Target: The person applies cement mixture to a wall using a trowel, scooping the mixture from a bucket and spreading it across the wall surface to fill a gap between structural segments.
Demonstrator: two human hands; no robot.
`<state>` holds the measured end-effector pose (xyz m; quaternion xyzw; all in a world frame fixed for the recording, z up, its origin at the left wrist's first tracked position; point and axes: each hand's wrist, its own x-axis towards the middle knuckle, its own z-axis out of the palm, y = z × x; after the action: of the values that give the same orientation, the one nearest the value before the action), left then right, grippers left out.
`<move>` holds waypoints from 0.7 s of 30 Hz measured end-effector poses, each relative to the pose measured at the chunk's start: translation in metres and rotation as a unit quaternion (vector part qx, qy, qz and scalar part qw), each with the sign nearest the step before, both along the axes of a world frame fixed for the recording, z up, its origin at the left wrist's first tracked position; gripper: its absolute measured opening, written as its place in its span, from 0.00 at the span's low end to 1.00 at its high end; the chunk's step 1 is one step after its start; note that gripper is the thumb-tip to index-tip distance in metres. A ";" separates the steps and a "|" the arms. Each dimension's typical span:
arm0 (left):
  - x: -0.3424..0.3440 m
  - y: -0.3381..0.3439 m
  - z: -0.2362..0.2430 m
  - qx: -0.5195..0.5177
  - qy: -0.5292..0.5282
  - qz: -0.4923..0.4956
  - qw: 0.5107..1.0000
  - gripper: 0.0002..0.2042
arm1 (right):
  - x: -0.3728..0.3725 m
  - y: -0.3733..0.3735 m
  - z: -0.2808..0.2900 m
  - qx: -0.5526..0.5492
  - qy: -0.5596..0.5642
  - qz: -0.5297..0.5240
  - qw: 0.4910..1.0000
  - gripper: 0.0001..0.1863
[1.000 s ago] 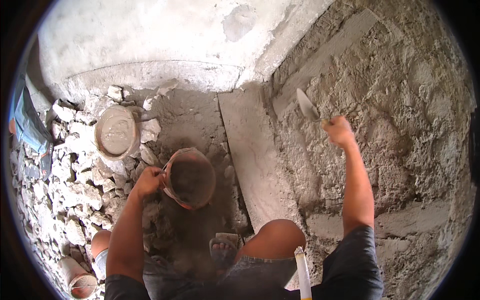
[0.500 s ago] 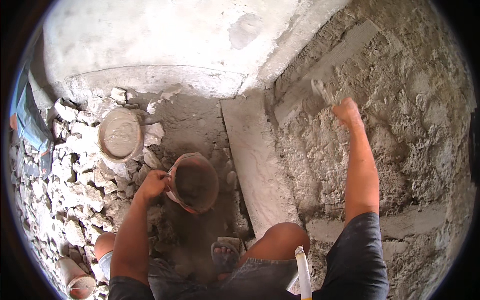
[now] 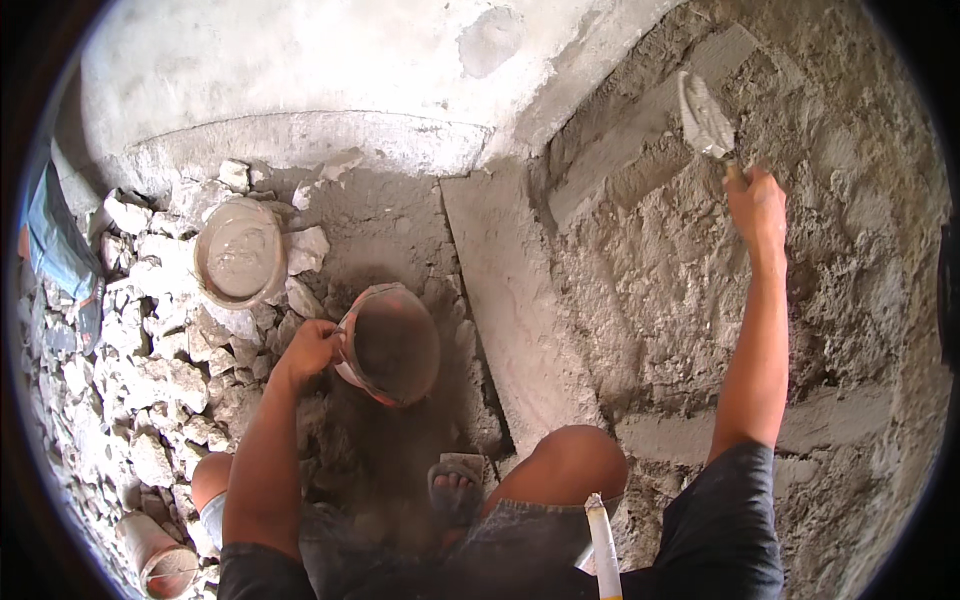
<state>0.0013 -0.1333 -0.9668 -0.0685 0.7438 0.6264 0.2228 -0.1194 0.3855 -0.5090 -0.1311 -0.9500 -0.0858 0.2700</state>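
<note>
My left hand (image 3: 312,348) is closed on the rim or handle of a reddish bucket (image 3: 348,374), which is tilted so its dark, dusty inside faces up; which part I grip I cannot tell. Out to the right, my right hand (image 3: 757,205) is wrapped round the wooden handle of a trowel (image 3: 705,118). The pointed blade, coated in pale grey, is up against or just off the rough wall (image 3: 680,260). Smoother grey mortar bands (image 3: 640,130) run along that wall near the blade.
Broken stones (image 3: 170,385) heap up at the left, with a round basin of wet grey mix (image 3: 240,254) among them. Another bucket (image 3: 160,560) lies at lower left. A concrete ledge (image 3: 515,310) borders the rough wall. A person's blue-clad leg (image 3: 68,240) shows at far left. A cigarette (image 3: 602,545) juts up below.
My right hand and the trowel have moved up and to the right along the wall, and the blade now shows fully. My left hand still holds the bucket, nearly in place.
</note>
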 end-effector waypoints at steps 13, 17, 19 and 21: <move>0.011 0.000 0.021 0.033 -0.050 0.047 0.997 0.09 | 0.057 -0.040 -0.219 -0.611 -0.299 0.305 0.666 0.11; 0.004 0.005 0.012 0.047 -0.022 0.049 0.997 0.09 | 0.011 0.054 -0.251 -0.647 -0.177 0.093 0.736 0.09; -0.003 0.018 0.015 -0.037 -0.021 -0.004 0.999 0.10 | 0.005 0.106 -0.214 -0.546 -0.048 0.121 0.828 0.06; 0.004 0.013 0.014 -0.004 -0.034 0.036 0.999 0.10 | 0.015 0.082 -0.166 -0.508 -0.065 0.146 0.846 0.08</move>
<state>0.0056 -0.1206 -0.9533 -0.1171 0.7354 0.6284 0.2249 -0.1047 0.4671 -0.6750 -0.1037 -0.8842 0.4412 0.1129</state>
